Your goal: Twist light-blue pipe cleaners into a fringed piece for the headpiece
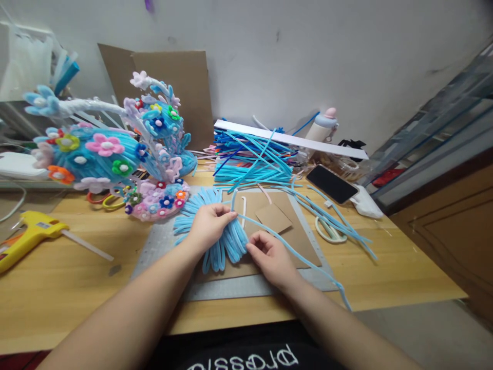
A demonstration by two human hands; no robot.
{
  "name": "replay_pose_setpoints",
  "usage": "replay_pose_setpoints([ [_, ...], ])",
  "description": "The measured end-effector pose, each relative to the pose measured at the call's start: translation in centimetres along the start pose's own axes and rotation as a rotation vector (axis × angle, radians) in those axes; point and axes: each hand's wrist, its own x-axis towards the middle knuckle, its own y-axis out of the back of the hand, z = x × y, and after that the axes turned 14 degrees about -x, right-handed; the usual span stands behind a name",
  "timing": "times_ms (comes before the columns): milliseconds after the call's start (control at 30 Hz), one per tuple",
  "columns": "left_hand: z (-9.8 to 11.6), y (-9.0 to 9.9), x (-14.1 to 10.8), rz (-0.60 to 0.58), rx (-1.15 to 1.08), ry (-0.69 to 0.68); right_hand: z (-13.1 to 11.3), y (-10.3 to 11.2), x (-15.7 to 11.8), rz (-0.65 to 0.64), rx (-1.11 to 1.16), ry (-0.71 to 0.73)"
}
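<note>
The blue bundle of fuzzy stems (234, 246) was lying over the cardboard sheet (304, 249) and the grey mat (200, 292), near the middle of the table's front edge. The left hand (211, 223) was closed on its upper part, gripping the strands, and the right hand (271, 257) was pinching the loops at its right side. One long blue strand (298, 254) ran from the left hand to the front edge of the table (404, 282). Bare wood extended from the mat toward the front right corner, giving room there. Toward the left edge, the yellow glue gun (40, 226) lay well apart from both hands.
</note>
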Motion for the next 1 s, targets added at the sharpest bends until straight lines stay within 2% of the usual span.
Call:
replay_pose_setpoints([
  [67,-0.1,0.0,0.0,-0.001,0.018,0.016,0.3,-0.4,-0.1,0.043,-0.108,0.052],
  [167,-0.2,0.2,0.2,-0.031,0.049,0.044,0.5,-1.0,-0.3,0.070,-0.200,0.034],
  [267,-0.1,0.6,0.4,-0.094,0.040,0.030,-0.7,-0.5,-1.3,0.005,-0.215,-0.006],
  [333,0.0,0.7,0.4,-0.129,0.019,0.011,-2.5,1.3,-2.8,-0.088,-0.250,-0.027],
  [400,0.2,0.6,0.3,-0.152,0.001,0.014,-4.6,4.1,-4.1,-0.284,-0.278,-0.039],
  [467,0.4,0.4,0.1,-0.184,-0.001,0.044,-5.9,7.3,-4.5,-0.496,-0.188,-0.087],
  [500,0.5,0.2,-0.1,-0.207,0.008,0.059,-6.1,8.7,-4.1,-0.516,-0.119,-0.107],
  [533,0.6,0.1,-0.2,-0.228,0.022,0.070,-5.9,9.9,-3.2,-0.436,-0.083,-0.102],
  [567,0.7,0.0,-0.3,-0.250,0.041,0.075,-5.2,10.7,-2.0,-0.211,-0.132,-0.084],
  [600,0.8,-0.1,-0.5,-0.270,0.060,0.074,-4.2,11.1,-0.7,0.020,-0.262,-0.072],
  [633,0.9,-0.1,-0.6,-0.282,0.075,0.068,-3.0,11.1,0.8,0.181,-0.440,-0.050],
  [667,1.1,-0.1,-0.6,-0.296,0.086,0.060,-1.5,10.8,2.1,0.248,-0.614,-0.026],
  [733,1.3,-0.1,-0.7,-0.335,0.091,0.048,1.3,9.8,4.1,0.234,-0.813,-0.029],
  [833,1.3,0.0,-0.7,-0.394,0.066,0.062,3.9,8.2,4.9,0.172,-0.888,-0.053],
  [900,1.2,0.1,-0.7,-0.376,0.044,0.102,4.1,7.7,4.7,0.214,-0.825,-0.055],
  [1000,1.0,0.0,-0.6,-0.303,0.043,0.189,2.7,7.5,4.1,0.256,-0.569,-0.009],
])
